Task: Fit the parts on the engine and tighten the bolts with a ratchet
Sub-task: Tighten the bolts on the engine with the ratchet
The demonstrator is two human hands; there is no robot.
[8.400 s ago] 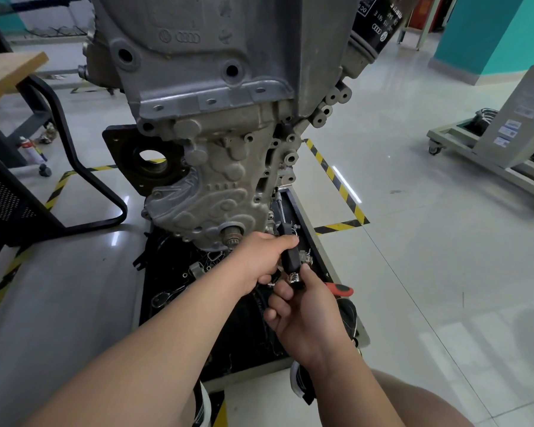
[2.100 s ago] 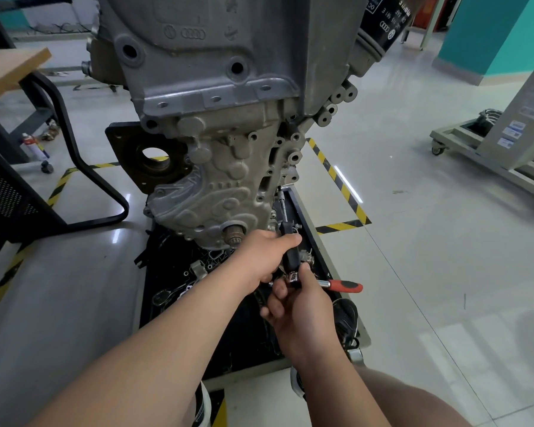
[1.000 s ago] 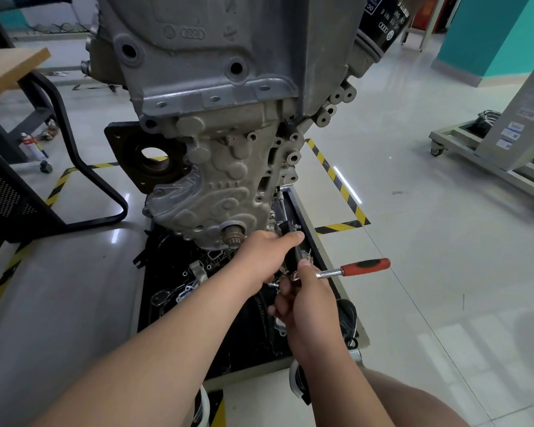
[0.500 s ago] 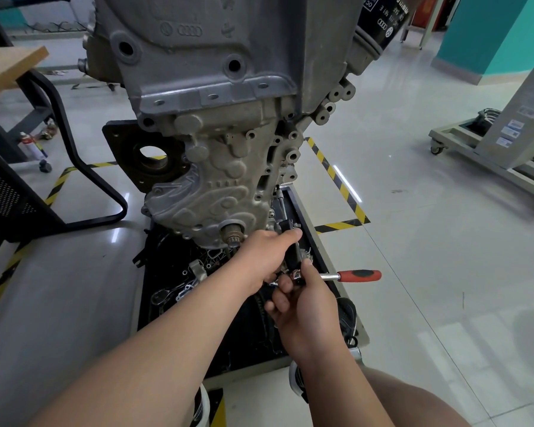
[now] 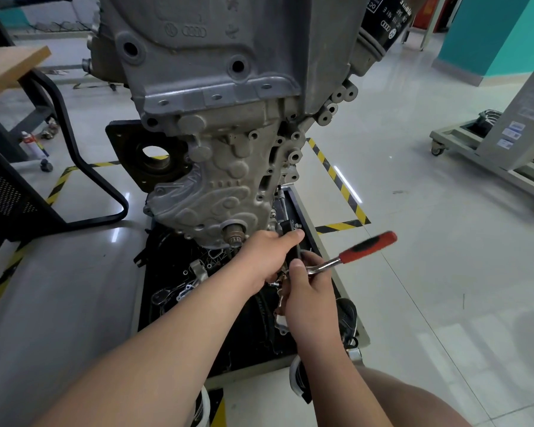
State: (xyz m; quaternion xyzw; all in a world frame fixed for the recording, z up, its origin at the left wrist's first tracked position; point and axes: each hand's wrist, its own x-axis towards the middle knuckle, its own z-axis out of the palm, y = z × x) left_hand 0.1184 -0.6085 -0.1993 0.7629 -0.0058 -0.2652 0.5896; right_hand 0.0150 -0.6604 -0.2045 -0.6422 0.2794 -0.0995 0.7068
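Left hand (image 5: 264,257) curled round a black part (image 5: 288,227) at the engine's (image 5: 228,149) lower right corner, right hand (image 5: 310,292) gripped the ratchet (image 5: 364,246) head just below, red handle angled up-right, tray (image 5: 363,331) of loose parts lay underneath.

four-ring and vw logos on engine (image 5: 216,118) and oil filter (image 5: 383,23).

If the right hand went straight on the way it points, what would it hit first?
Most likely the left hand, which grips the black part directly ahead of the right hand on the ratchet; the engine lies beyond. Depth is hard to judge.
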